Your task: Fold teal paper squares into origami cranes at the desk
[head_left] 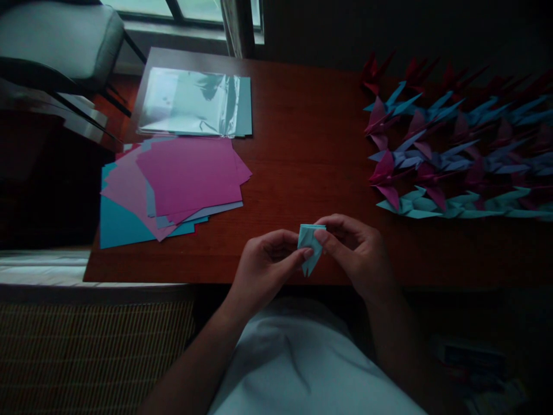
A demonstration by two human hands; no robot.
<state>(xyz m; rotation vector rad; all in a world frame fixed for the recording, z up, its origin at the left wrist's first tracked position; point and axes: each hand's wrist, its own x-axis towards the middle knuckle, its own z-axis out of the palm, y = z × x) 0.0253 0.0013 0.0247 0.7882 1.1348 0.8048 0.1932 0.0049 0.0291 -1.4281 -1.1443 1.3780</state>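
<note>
A small, partly folded piece of light teal paper (309,246) is held between both hands just above the near edge of the dark wooden table (298,132). My left hand (264,262) pinches its left side with thumb and fingers closed. From the right, my right hand (355,249) grips its upper edge with fingertips pressed together. The paper's pointed end hangs downward.
A loose stack of pink, blue and teal paper sheets (173,187) lies at the left. Behind it sits a clear plastic packet of sheets (196,102). Rows of several folded paper cranes (453,150) fill the right side. A grey chair (60,40) stands at the far left.
</note>
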